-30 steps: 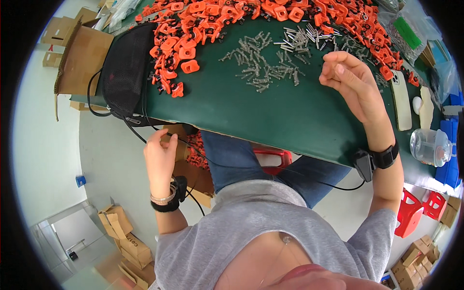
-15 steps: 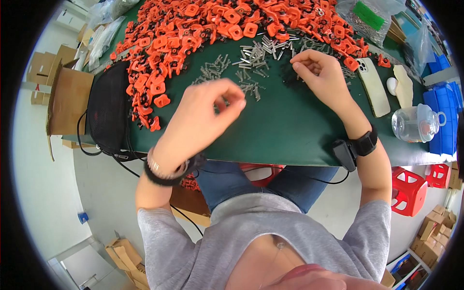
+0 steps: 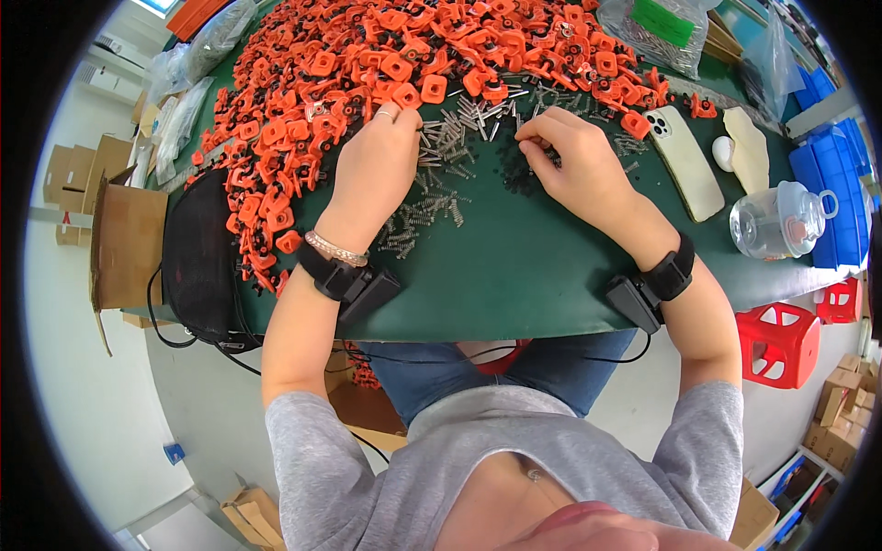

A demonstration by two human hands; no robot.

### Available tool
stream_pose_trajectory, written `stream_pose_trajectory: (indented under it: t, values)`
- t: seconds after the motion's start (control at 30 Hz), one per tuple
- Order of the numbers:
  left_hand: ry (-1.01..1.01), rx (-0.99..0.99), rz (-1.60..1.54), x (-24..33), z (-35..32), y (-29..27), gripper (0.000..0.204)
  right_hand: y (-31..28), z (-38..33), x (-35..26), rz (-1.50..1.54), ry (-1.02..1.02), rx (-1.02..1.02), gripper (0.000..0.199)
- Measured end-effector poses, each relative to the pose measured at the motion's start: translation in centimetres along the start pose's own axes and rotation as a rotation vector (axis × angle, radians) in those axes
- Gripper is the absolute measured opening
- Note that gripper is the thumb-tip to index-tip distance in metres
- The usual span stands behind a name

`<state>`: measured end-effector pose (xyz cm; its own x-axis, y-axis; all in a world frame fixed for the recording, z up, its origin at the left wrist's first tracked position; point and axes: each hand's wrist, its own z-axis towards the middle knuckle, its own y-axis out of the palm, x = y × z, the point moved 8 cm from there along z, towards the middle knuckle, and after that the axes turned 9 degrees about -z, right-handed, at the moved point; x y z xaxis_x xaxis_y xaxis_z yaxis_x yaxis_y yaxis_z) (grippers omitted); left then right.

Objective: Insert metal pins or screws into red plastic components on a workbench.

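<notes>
My left hand (image 3: 378,156) reaches to the near edge of a pile of orange plastic parts (image 3: 395,66), each with black bits. Its fingers are closed and point down into the parts; what they grip is hidden. Over small black pieces (image 3: 520,174), my right hand (image 3: 577,158) is bent with thumb and fingers drawn together; whatever lies between them is too small to make out. Silver metal pins (image 3: 478,118) lie between the hands, below the pile. Nearer to me, small coil springs (image 3: 427,213) are scattered on the green tabletop (image 3: 496,275).
At right are a phone (image 3: 687,165), a clear plastic jar (image 3: 770,220) and blue bins (image 3: 831,197). A bag of metal pieces (image 3: 657,37) sits at the far right. A black bag (image 3: 197,257) stands at the left edge. Cables hang from both wrist devices.
My left hand has moved away from me, from above the springs to the edge of the orange pile. My right hand stays by the black pieces. The view has shifted slightly.
</notes>
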<state>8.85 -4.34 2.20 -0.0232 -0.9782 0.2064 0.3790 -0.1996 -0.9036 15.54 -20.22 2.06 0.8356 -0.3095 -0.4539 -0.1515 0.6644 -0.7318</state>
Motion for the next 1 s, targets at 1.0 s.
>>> stream_pose_trajectory:
  t: [1.0]
  values:
    - [0.146, 0.544, -0.666, 8.4, 2.2, -6.0, 0.007, 7.2, -3.2, -12.7, 1.356, 0.337, -0.576, 0.058]
